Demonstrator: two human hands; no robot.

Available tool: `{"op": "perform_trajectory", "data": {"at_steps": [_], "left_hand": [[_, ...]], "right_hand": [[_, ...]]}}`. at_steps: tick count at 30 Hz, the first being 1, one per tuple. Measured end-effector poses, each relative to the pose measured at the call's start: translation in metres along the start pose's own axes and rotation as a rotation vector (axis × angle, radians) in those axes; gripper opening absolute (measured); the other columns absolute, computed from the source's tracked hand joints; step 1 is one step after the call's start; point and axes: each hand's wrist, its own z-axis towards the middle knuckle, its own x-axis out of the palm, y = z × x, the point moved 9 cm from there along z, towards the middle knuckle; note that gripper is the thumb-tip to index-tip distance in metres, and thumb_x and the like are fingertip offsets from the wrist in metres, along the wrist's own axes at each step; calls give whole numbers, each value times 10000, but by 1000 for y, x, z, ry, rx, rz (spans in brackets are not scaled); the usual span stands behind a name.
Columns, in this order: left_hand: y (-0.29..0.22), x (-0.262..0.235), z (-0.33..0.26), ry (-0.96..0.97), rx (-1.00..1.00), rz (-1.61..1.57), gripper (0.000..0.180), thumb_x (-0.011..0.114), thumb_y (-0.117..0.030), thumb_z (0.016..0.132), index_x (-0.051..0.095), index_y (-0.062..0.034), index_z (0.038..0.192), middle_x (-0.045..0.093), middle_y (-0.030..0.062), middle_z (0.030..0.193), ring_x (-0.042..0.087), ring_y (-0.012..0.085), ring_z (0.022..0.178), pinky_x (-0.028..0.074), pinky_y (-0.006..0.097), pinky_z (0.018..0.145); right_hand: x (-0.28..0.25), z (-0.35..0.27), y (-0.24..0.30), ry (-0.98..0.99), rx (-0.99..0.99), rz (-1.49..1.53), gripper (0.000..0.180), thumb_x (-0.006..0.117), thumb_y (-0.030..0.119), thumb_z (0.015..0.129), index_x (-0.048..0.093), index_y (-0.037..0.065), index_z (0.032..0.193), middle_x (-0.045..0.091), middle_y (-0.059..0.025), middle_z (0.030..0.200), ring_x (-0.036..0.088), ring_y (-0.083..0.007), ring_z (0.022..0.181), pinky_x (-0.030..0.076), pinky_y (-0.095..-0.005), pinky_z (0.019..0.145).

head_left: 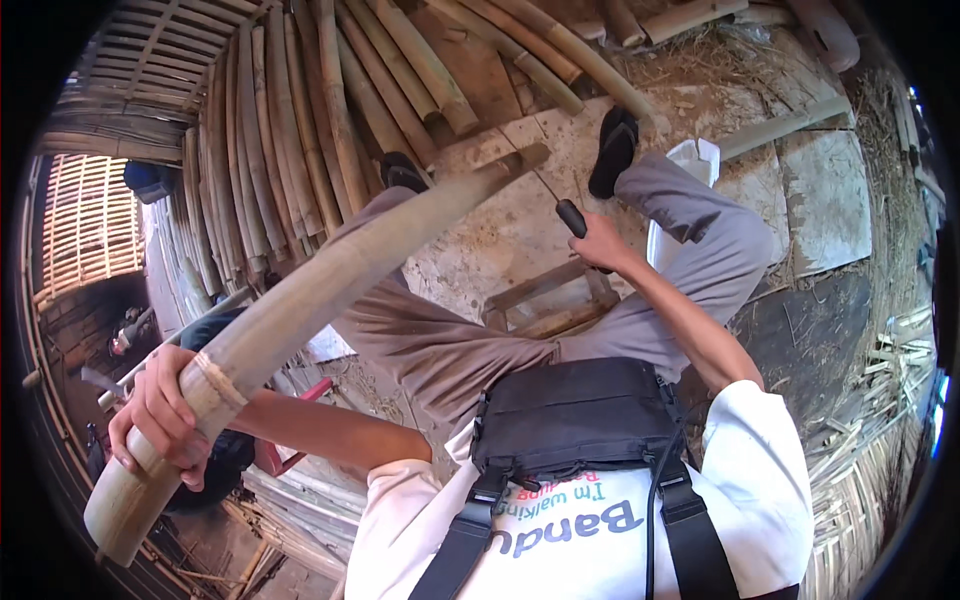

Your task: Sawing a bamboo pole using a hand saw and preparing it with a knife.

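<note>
A thick bamboo pole slants across my left leg, from the lower left up to a tapered far end between my feet. My left hand is wrapped round it near its lower end, just beside a pale ringed node. In my right hand, the fingers are closed on a black-handled tool with a thin dark blade or rod. This tool points toward the pole's far end, and its exact kind is unclear. Whether its tip touches the bamboo I cannot make out.
Several bamboo poles lie at the far left, others at the top. A low wooden frame stands between my legs. A white container is behind my right leg. Bamboo strips are heaped at right; a red object lies near my left forearm.
</note>
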Motion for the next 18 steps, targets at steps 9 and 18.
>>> {"op": "perform_trajectory", "data": {"at_steps": [9, 18], "left_hand": [[6, 38, 16, 163, 26, -87, 407, 791, -47, 594, 602, -162, 936, 656, -17, 659, 605, 81, 515, 507, 196, 578], [-6, 14, 0, -43, -23, 116, 525, 812, -246, 582, 519, -135, 1003, 638, -69, 739, 590, 114, 714, 404, 262, 771]], "right_hand": [[5, -16, 13, -34, -123, -7, 203, 543, 120, 664, 538, -32, 799, 568, -222, 657, 592, -386, 699, 443, -432, 628], [8, -36, 25, 110, 15, 119, 199, 563, 128, 675, 534, -31, 792, 525, -180, 593, 567, -288, 569, 431, -395, 556]]}}
